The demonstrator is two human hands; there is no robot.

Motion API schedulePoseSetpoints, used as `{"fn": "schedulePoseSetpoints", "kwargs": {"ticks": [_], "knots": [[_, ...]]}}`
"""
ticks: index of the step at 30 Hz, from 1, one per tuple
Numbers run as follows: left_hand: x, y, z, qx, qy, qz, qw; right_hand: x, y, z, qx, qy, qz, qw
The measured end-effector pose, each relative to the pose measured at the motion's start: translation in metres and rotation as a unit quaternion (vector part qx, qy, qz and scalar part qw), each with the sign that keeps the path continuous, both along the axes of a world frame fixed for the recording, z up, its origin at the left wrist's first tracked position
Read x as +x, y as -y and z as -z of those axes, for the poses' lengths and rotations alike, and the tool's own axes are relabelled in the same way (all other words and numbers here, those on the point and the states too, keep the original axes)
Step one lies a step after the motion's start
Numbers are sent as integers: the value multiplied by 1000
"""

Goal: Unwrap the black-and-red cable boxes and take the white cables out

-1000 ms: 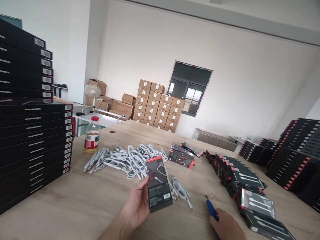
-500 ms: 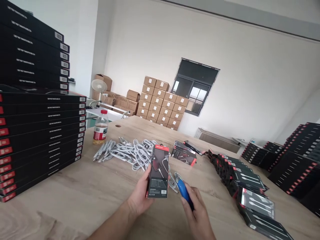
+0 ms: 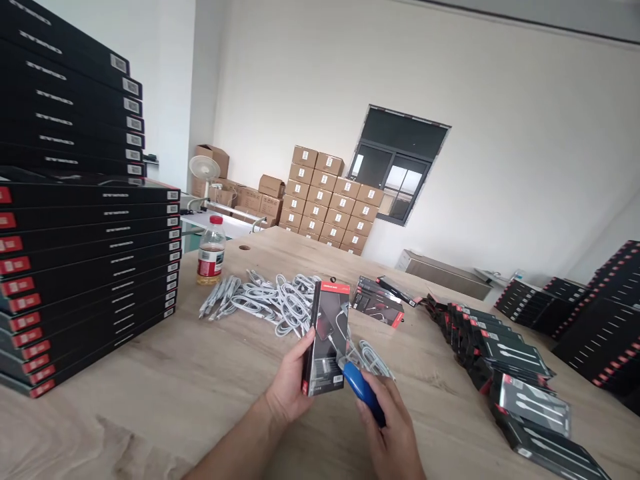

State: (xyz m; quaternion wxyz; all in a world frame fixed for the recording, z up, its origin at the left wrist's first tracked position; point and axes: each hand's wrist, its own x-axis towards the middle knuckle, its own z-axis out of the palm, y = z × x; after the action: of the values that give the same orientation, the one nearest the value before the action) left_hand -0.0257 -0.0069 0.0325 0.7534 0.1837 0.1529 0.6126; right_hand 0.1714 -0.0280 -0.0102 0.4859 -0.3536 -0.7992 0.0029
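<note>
My left hand (image 3: 291, 383) grips a slim black and red cable box (image 3: 327, 343) by its lower left side, holding it upright and slightly turned above the table. In my right hand (image 3: 393, 427) is a blue utility knife (image 3: 364, 390), its metallic tip at the lower right edge of the box. Whether the tip touches the box or cuts into it, I cannot tell. Behind the box lies a heap of coiled grey-white charging cables (image 3: 270, 300). One more coiled cable (image 3: 375, 358) rests just beyond my right hand.
Tall stacks of black boxes (image 3: 100, 267) stand at the left, beside a drink bottle (image 3: 211, 257). Several similar boxes (image 3: 379, 303) lie past the cables. A long row of packaged boxes (image 3: 515, 353) leans along the right of the wooden table (image 3: 225, 360).
The knife has come left and up to the box's lower right edge. The box has turned, showing more of its left side. The view has shifted slightly left.
</note>
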Motion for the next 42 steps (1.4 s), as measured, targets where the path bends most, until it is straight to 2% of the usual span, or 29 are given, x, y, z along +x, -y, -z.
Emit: {"fn": "schedulePoseSetpoints", "kwargs": {"ticks": [11, 20, 31, 42], "knots": [[4, 0, 4, -2, -20, 22, 1000, 1, 4, -9, -24, 15, 1, 1000], [4, 3, -3, -23, -33, 2, 999, 2, 4, -9, -37, -2, -6, 999], [3, 1, 0, -17, -28, 2, 999, 1, 6, -15, -54, -3, -5, 999], [3, 0, 1, -8, -47, 21, 999, 0, 4, -9, -49, -7, 12, 999]]}}
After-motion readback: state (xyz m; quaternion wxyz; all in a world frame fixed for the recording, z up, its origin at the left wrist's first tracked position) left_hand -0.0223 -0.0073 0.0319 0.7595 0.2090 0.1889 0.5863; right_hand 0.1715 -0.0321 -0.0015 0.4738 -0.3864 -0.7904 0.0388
